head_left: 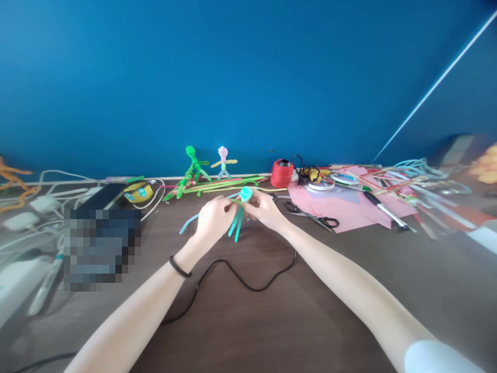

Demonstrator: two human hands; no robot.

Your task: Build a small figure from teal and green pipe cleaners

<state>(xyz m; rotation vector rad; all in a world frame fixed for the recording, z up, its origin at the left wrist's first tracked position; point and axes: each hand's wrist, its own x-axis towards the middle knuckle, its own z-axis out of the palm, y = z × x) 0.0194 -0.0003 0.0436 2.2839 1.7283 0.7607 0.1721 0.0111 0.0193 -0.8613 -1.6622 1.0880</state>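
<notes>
My left hand [213,220] and my right hand [265,209] meet above the brown table [272,321], both pinching a turquoise pipe-cleaner figure [241,207]. Its coiled round head sticks up between my fingers and its teal legs hang down below them. A light blue strand [189,224] trails off to the left of my left hand. A black band sits on my left wrist.
A green pipe-cleaner figure [193,168] and a pale purple one [223,161] stand against the blue wall. Loose pipe cleaners [217,185], a red spool [281,173], scissors [310,215], pink paper [341,207] and a marker [382,207] lie behind and right. A black cable [248,285] loops near my arms; chargers and cables clutter the left.
</notes>
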